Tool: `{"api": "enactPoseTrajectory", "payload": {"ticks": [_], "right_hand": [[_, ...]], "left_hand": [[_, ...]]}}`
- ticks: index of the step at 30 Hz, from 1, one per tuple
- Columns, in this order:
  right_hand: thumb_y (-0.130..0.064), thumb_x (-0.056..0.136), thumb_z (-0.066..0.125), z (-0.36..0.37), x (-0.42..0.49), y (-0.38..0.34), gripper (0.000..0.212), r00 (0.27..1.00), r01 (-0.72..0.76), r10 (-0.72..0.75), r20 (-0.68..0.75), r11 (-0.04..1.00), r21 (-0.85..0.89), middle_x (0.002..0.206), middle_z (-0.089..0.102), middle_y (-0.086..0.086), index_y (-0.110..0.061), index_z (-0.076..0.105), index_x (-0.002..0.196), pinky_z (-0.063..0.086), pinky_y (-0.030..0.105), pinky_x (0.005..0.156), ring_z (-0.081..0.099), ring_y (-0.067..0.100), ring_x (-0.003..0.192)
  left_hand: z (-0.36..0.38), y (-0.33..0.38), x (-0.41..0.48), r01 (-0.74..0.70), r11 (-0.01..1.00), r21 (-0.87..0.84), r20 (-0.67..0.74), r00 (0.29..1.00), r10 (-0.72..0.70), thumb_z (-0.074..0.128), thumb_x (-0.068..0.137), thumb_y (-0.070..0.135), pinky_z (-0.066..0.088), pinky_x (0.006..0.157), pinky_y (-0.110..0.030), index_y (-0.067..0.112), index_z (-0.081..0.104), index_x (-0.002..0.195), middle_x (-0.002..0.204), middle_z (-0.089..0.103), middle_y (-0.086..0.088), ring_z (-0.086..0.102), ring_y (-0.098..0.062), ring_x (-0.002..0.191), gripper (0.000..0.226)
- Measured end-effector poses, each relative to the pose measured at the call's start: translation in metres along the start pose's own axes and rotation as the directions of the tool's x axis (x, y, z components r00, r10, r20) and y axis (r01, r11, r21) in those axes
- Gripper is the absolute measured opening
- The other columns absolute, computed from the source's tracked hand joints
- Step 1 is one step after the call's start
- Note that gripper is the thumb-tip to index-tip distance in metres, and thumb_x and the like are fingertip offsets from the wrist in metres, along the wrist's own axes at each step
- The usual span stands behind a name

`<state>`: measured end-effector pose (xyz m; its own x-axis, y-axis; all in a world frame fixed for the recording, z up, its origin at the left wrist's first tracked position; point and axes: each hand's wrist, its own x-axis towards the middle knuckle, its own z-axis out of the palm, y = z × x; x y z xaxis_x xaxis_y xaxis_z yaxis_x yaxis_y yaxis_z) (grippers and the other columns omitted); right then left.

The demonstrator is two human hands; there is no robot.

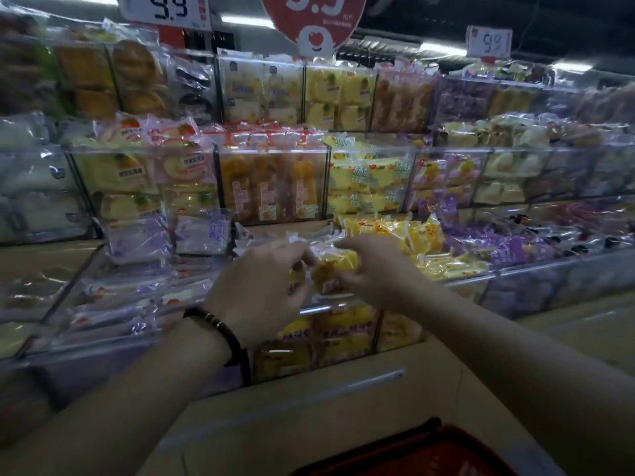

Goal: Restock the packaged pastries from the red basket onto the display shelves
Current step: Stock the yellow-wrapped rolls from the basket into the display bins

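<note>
My left hand (pixel 264 290) and my right hand (pixel 372 269) meet over the lowest clear bin and both grip a yellow packaged pastry (pixel 335 269) between them. The left hand wears a dark bead bracelet at the wrist. Behind the hands lies a heap of matching yellow pastry packs (pixel 405 235). The red basket (pixel 429 455) shows only its rim and handle at the bottom edge; its inside is hidden.
Clear acrylic display bins (pixel 271 187) rise in three tiers, filled with wrapped cakes and rolls. Purple-labelled packs (pixel 137 242) sit left of the hands and more purple packs (pixel 515 249) right. Price signs (pixel 165 8) hang overhead. A beige ledge (pixel 309 407) fronts the bins.
</note>
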<state>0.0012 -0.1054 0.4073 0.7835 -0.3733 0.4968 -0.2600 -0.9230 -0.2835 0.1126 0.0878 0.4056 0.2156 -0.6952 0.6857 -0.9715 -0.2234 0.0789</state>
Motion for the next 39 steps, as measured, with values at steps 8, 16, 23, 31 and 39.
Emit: {"api": "enactPoseTrajectory", "payload": {"ticks": [8,16,23,31,39], "right_hand": [[-0.009,0.086,0.071,0.037,-0.132,0.066,0.010,0.897,0.248,-0.223,-0.381,0.969,0.016,0.076,0.062,-0.003,-0.014,0.067,0.094,0.045,0.030,0.061,0.057,0.014,0.067],[-0.025,0.093,0.066,0.133,-0.223,0.158,0.009,0.809,-0.499,0.475,0.347,0.866,-0.023,0.078,0.069,-0.005,-0.022,0.075,0.093,0.048,0.030,0.065,0.066,0.019,0.078],[-0.044,0.097,0.060,0.244,-0.275,0.218,0.039,0.348,-0.504,0.566,0.747,0.785,-0.360,0.109,0.073,0.013,-0.011,0.077,0.110,0.043,0.026,0.076,0.069,0.028,0.106],[-0.040,0.096,0.071,0.343,-0.303,0.234,0.052,0.329,-0.680,0.681,0.654,0.652,-0.337,0.135,0.068,0.016,-0.002,0.066,0.132,0.051,0.029,0.085,0.065,0.034,0.126],[-0.060,0.094,0.058,0.360,-0.294,0.239,0.052,0.402,-0.688,0.673,0.621,0.669,-0.281,0.125,0.073,0.017,-0.019,0.074,0.122,0.052,0.039,0.094,0.069,0.035,0.119]], "left_hand": [[0.070,0.064,-0.110,0.093,0.940,-0.329,0.443,0.894,0.066,0.070,0.096,0.041,0.050,0.062,-0.014,0.038,0.071,0.099,0.087,0.068,0.022,0.063,0.004,0.077,0.004],[0.202,0.069,-0.148,0.295,0.942,-0.160,0.890,0.456,0.008,0.063,0.098,0.052,0.053,0.075,-0.026,0.036,0.072,0.109,0.102,0.070,0.016,0.065,-0.006,0.093,0.021],[0.249,0.040,-0.156,0.253,0.966,0.059,0.987,0.131,-0.094,0.058,0.099,0.058,0.058,0.089,-0.030,0.033,0.062,0.135,0.125,0.062,0.010,0.061,-0.010,0.096,0.044],[0.267,0.036,-0.150,0.189,0.975,0.119,0.993,-0.049,-0.112,0.050,0.099,0.065,0.044,0.103,-0.029,0.038,0.049,0.149,0.149,0.052,0.008,0.050,-0.016,0.135,0.057],[0.277,0.038,-0.146,0.209,0.971,0.112,0.993,-0.057,-0.102,0.043,0.107,0.054,0.046,0.107,-0.033,0.034,0.050,0.148,0.148,0.053,0.004,0.052,-0.018,0.132,0.046]]}}
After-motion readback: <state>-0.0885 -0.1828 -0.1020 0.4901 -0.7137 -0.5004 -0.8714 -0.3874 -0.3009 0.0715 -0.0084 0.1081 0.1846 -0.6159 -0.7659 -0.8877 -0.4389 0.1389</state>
